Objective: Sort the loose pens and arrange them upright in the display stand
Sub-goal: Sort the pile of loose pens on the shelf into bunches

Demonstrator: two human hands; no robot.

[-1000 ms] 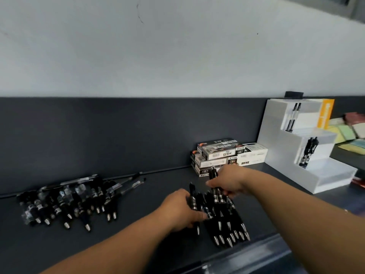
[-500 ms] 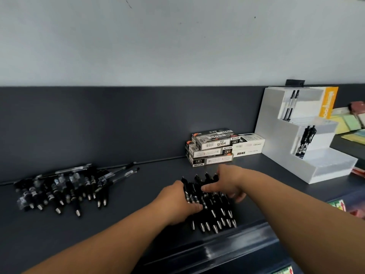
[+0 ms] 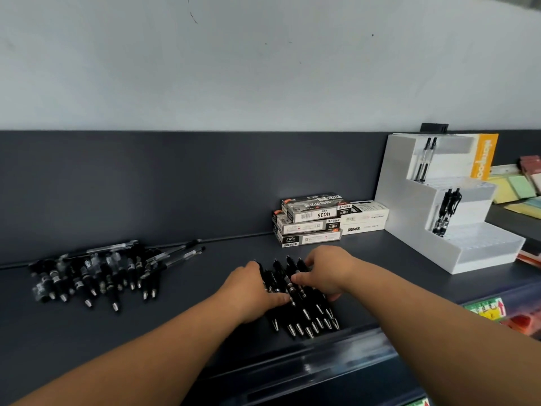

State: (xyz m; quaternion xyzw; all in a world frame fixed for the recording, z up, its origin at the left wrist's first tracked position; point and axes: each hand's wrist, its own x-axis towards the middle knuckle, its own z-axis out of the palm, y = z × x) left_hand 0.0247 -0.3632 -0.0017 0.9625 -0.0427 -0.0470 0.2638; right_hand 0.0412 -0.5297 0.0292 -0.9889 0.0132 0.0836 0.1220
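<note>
Pens (image 3: 308, 309) glossy black plastic (metal tips); shelf (image 3: 205, 303) matt; stand (image 3: 409, 206) white plastic.

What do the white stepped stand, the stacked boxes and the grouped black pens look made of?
The white stepped stand: likely matte plastic or foam board; flat, uniform, unglossy faces, translucent slotted tiers. The stacked boxes: printed cardboard, by folded edges and barcodes. The grouped black pens: glossy black plastic barrels with shiny, probably metal, tips.
</note>
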